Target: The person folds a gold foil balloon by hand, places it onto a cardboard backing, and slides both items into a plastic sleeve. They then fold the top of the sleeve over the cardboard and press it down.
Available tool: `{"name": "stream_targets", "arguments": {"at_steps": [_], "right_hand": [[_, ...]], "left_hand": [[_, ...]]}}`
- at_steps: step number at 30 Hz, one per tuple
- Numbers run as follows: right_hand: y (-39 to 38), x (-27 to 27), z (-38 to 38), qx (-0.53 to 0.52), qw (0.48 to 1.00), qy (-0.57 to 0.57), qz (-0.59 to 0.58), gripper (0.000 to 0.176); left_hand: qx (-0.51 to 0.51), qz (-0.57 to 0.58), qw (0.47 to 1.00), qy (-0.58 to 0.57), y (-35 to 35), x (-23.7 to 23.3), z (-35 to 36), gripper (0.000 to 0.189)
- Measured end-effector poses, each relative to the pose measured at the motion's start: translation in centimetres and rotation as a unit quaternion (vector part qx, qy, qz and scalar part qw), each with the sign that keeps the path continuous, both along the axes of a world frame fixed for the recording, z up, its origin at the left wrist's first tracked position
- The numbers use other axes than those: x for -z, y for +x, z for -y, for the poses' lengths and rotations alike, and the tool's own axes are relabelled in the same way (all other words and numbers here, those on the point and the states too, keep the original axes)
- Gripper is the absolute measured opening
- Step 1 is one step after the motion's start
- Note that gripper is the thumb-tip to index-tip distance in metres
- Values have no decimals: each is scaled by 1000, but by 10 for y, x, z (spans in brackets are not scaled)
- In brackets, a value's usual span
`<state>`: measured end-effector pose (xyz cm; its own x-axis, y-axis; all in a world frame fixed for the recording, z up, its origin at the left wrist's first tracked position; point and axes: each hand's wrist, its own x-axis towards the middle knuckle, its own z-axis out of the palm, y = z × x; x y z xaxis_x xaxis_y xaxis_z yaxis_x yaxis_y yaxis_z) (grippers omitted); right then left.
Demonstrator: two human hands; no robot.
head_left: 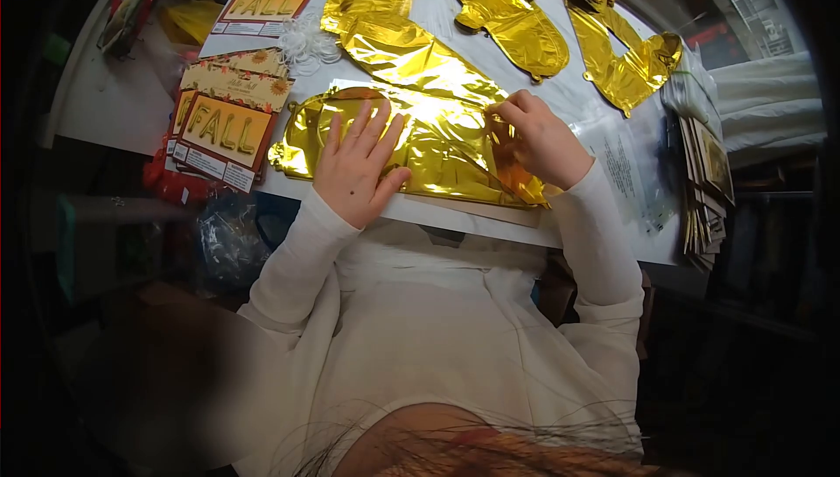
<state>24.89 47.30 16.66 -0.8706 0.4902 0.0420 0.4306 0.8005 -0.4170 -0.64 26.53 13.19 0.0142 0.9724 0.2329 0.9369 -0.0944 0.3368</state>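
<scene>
A flat gold foil balloon (437,144) lies across the near edge of the table, shiny and creased. My left hand (360,160) rests flat on its left part with the fingers spread. At the balloon's right side my right hand (544,140) has its fingers pinched together on the gold foil. Under the foil, the edge of a flat pale sheet shows along the front. More gold foil balloons lie just beyond, one long piece (411,52) touching the balloon under my hands.
Printed "FALL" packages (223,131) are stacked at the left, with another pile (269,6) behind. A bundle of white ribbon (308,44) lies beside them. Clear plastic bags (623,157) and a stack of cards (704,171) are at the right. Other gold balloons (626,61) cover the back.
</scene>
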Motion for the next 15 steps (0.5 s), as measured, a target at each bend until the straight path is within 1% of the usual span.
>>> {"name": "stream_targets", "arguments": {"at_steps": [2, 7, 10, 12, 14, 15], "right_hand": [[1, 2, -1, 0, 1000, 8, -2, 53], [1, 1, 1, 4, 1000, 15, -10, 51], [-1, -10, 14, 8, 1000, 16, 15, 49], [-10, -20, 41, 47, 987, 146, 50, 50], [-25, -12, 68, 13, 986, 154, -60, 57], [-36, -16, 86, -10, 992, 112, -62, 64]], "left_hand": [[-30, -77, 996, 18, 1, 5, 1, 69], [-27, -68, 997, 12, 0, 7, 1, 72], [-28, -74, 997, 8, 2, 4, 0, 73], [-36, -80, 996, 0, 3, 4, 0, 74], [-37, -85, 996, -3, 3, 4, 0, 74], [-37, -91, 995, -7, 3, 4, 0, 75]]}}
